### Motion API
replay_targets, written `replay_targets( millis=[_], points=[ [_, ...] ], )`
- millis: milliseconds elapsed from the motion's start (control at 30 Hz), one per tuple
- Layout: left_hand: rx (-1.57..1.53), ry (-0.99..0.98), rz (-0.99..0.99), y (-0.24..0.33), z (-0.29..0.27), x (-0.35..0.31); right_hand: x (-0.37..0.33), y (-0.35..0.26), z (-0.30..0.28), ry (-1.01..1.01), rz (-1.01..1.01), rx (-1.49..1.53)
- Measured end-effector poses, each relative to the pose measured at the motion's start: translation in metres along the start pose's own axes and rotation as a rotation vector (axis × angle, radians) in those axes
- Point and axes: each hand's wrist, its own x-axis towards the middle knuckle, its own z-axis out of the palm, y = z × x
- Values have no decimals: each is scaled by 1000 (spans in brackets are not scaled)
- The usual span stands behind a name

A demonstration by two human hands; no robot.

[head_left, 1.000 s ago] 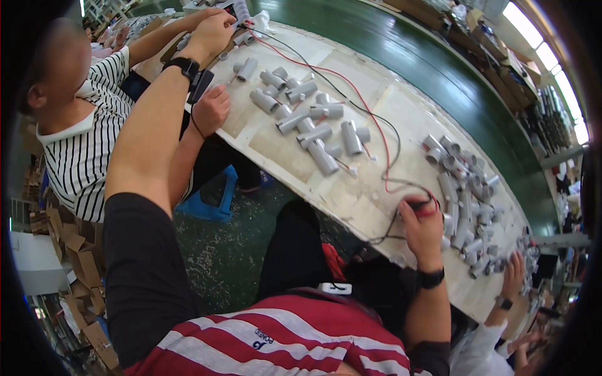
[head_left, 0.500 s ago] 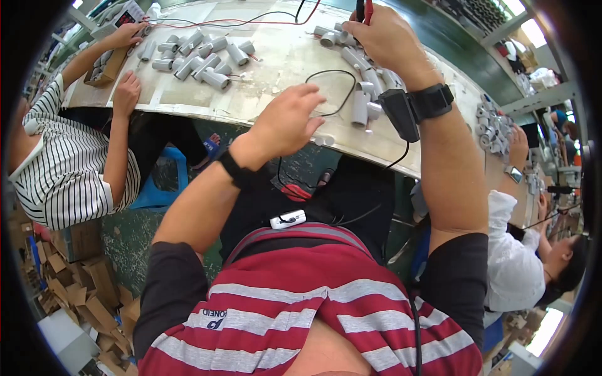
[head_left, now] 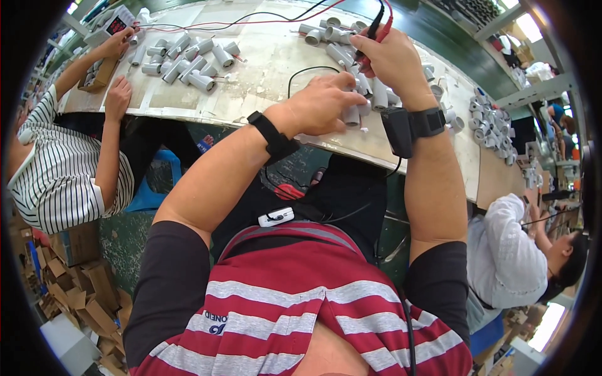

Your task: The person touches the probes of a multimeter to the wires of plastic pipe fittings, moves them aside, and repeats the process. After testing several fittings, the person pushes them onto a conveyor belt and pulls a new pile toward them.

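Observation:
My right hand [head_left: 395, 59] is closed around a black clip lead [head_left: 376, 25] and a red clip lead [head_left: 388, 28], above a group of grey cylinders [head_left: 339, 55]. Lower on the table, my left hand [head_left: 320, 105] reaches over a single grey cylinder [head_left: 351, 115] near the front edge. Its fingers are spread, and whether they touch the cylinder I cannot tell. More grey cylinders, some with thin wires at their ends, lie partly hidden behind both hands.
Another pile of grey cylinders [head_left: 182, 62] lies to the left. A person in a striped shirt [head_left: 63, 169] touches a small meter box [head_left: 116, 26] beside a cardboard box [head_left: 98, 75]. Someone in white [head_left: 508, 250] sits at right, near more cylinders [head_left: 492, 128]. A black cable loops across the table.
My left hand has moved right, from bare table to the grey cylinder. My right hand has come slightly lower, still holding both leads. The neighbour's upper hand has shifted toward the meter box.

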Motion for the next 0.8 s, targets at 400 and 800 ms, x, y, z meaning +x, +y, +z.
replay_targets(
  millis=[400, 800],
  points=[
    [-115, 16, -284, 31, 13, 6, -12, 0, -16, 29, 33, 6],
    [-249, 39, -453, 39, 35, 12, -10, 8, -5, 56, 27, 52]
  ],
)
